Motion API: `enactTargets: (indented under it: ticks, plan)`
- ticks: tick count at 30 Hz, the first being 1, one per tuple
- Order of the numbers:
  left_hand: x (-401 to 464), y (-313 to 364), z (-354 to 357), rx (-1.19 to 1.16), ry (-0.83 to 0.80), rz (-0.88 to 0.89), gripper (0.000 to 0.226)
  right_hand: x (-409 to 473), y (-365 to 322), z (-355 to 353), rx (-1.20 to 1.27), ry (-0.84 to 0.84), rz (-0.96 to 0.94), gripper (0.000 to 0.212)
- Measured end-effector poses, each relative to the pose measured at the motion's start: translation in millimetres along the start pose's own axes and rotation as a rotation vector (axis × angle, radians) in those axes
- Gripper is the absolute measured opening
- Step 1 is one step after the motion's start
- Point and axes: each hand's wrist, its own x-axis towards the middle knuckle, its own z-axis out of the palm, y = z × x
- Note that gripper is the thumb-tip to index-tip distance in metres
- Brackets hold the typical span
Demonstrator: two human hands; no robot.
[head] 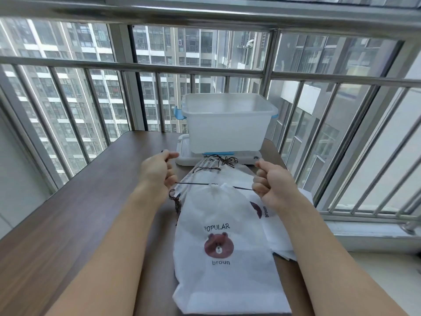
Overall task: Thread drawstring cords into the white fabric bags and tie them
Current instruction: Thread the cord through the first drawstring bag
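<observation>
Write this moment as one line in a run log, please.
step: cinching bag | left hand: grips cord | right hand: grips cord | bag: mouth gathered, lying on table

High-rise apartment balcony: window railing (205, 69), neighbouring towers (75, 87).

Lying flat on the brown table, a white fabric bag (224, 252) printed with a brown bear face and the words "POPULAR" and "broun", its mouth gathering into puckers at the far end. Running taut sideways from that mouth, a thin dark drawstring cord (193, 184). Resting beneath and beyond, more white bags (230, 173) with knotted dark cords (224, 161), fanning out in a loose pile.
</observation>
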Motion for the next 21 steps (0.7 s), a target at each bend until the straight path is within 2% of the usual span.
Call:
enactTargets:
  ticks: [3, 4, 6, 7, 8, 10, 13, 15, 19, 21]
  plan:
    - [-7.6, -5.2, 5.1, 0.544, 0.019, 0.298, 0.011, -6.4, 4.4, 7.2, -0.584, -0.019, -0.226, 0.013]
    - [-12.3, -6.7, 6.2, 0.689, -0.011, 0.401, 0.009, -8.7, 5.7, 8.4, -0.753, -0.051, -0.299, 0.018]
    - [-20.8, -10.3, 6.3, 0.895, -0.142, 0.530, 0.031, -11.7, 7.9, 7.4, -1.025, -0.143, -0.421, 0.033]
    - [-23.5, -11.1, 6.1, 1.017, -0.199, 0.578, 0.035, -14.6, 8.4, 7.3, -1.160, -0.177, -0.464, 0.030]
    - [-25.9, -10.7, 5.5, 1.146, -0.233, 0.631, 0.034, -17.5, 9.2, 7.6, -1.279, -0.205, -0.499, 0.024]
    - [-25.2, -9.8, 2.3, 1.311, -0.269, 0.716, 0.022, -20.9, 10.7, 7.7, -1.454, -0.238, -0.534, 0.031]
    - [-22.2, -7.5, -1.0, 1.375, -0.318, 0.762, 0.011, -24.7, 8.7, 9.2, -1.518, -0.256, -0.514, 0.053]
    - [-20.1, -8.1, -1.4, 1.404, -0.365, 0.761, 0.024, -24.5, 7.8, 9.6, -1.473, -0.285, -0.489, 0.068]
    - [-18.6, -11.1, 1.4, 1.342, -0.553, 0.686, 0.036, -23.0, 7.4, 11.0, -1.430, -0.322, -0.493, 0.054]
    - [-21.0, -11.8, 6.4, 1.225, -0.571, 0.658, 0.039, -22.5, 6.0, 10.3, -1.403, -0.328, -0.475, 0.047]
